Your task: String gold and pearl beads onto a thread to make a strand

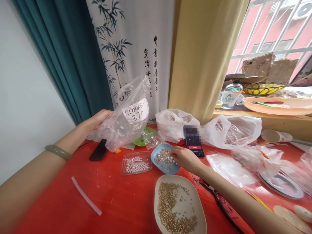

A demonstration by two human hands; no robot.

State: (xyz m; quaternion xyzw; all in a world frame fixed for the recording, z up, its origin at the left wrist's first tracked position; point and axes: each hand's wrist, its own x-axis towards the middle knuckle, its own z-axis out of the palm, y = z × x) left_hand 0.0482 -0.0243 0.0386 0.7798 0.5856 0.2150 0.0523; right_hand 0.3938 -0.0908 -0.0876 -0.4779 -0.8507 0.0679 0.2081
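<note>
My left hand (101,117) is closed on a clear plastic bag (117,130), raised above the table's far left side. The bag bears a white label (136,111) handwritten "SL0028-1 370". Over the right edge of a blue dish (156,163), my right hand (182,156) has its fingers curled together at the small gold and white beads (163,156); what they pinch is hidden. Left of that dish is a clear tray (123,170) with white pearl beads (136,165). Nearer me, a cream tray (198,208) holds many gold beads (168,201).
A phone (195,143) leans behind the blue dish, between two white plastic bags (169,125). A dark phone-like object (98,151) and a translucent tube (85,196) lie at left. Pliers-like handles (219,201) are under my right forearm. Loose bags (231,169) crowd the right.
</note>
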